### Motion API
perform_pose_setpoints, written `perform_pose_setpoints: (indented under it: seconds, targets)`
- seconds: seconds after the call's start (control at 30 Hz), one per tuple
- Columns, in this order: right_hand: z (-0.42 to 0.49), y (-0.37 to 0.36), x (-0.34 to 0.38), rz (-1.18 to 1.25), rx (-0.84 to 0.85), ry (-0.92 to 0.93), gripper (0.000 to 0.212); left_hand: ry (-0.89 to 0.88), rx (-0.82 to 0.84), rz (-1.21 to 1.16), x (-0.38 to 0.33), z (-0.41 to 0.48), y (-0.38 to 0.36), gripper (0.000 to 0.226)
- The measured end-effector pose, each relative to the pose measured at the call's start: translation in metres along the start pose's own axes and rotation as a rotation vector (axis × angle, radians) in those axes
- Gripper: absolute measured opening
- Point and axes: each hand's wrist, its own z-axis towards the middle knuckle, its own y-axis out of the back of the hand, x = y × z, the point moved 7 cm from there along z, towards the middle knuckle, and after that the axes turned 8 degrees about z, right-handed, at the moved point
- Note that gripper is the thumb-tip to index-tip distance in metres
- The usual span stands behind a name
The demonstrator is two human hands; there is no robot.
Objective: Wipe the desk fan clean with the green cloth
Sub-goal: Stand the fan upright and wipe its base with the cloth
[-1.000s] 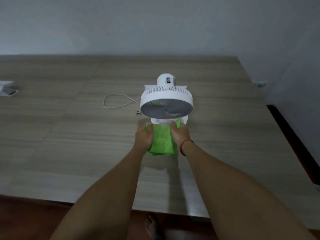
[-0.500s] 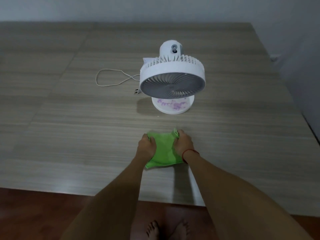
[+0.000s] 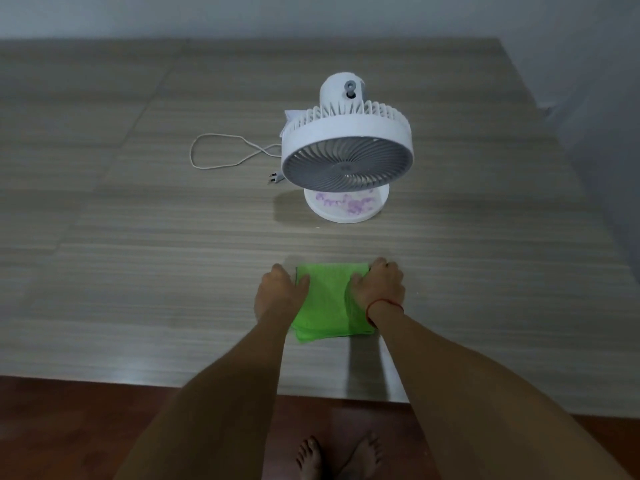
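A white desk fan (image 3: 347, 154) stands upright on the wooden table (image 3: 138, 271), its grey grille tilted down towards me and purple marks on its round base (image 3: 345, 206). The green cloth (image 3: 327, 303) lies folded flat on the table, well in front of the fan and apart from it. My left hand (image 3: 280, 292) presses on the cloth's left edge. My right hand (image 3: 378, 287), with a red string at the wrist, grips the cloth's right edge.
The fan's white cord (image 3: 221, 150) loops on the table to the fan's left, with its plug (image 3: 275, 177) beside the grille. The table's near edge (image 3: 207, 388) runs just below my forearms, above a dark red floor and my bare feet (image 3: 341, 457). Walls stand behind and at right.
Both hands have pulled the green cloth back from the fan's base towards me and laid it flat on the table. The view has tilted down and come closer.
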Motion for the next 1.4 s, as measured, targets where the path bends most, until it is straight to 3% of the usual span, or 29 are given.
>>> perform_pose_setpoints:
  seconds: [0.27, 0.5, 0.67, 0.8, 1.0, 1.4]
  targets:
    - [0.05, 0.023, 0.039, 0.183, -0.077, 0.088, 0.042, -0.147, -0.123, -0.159, -0.056, 0.051, 0.019, 0.042]
    - [0.11, 0.002, 0.027, 0.365, -0.304, 0.134, 0.035, -0.292, -0.234, -0.325, -0.075, 0.101, -0.017, 0.034]
    - [0.14, -0.006, 0.021, 0.382, -0.448, 0.177, 0.043, -0.398, -0.355, -0.185, -0.092, 0.129, -0.021, 0.037]
    - [0.165, 0.005, 0.025, 0.461, -0.416, 0.173, 0.042, -0.457, -0.32, -0.112, -0.102, 0.154, -0.024, 0.044]
    - [0.17, 0.009, 0.029, 0.378, -0.374, 0.267, 0.041, -0.56, -0.288, -0.145, -0.108, 0.183, -0.025, 0.052]
    - [0.132, 0.007, 0.016, 0.346, -0.355, 0.322, 0.043, -0.579, -0.246, -0.15, -0.092, 0.156, -0.021, 0.045]
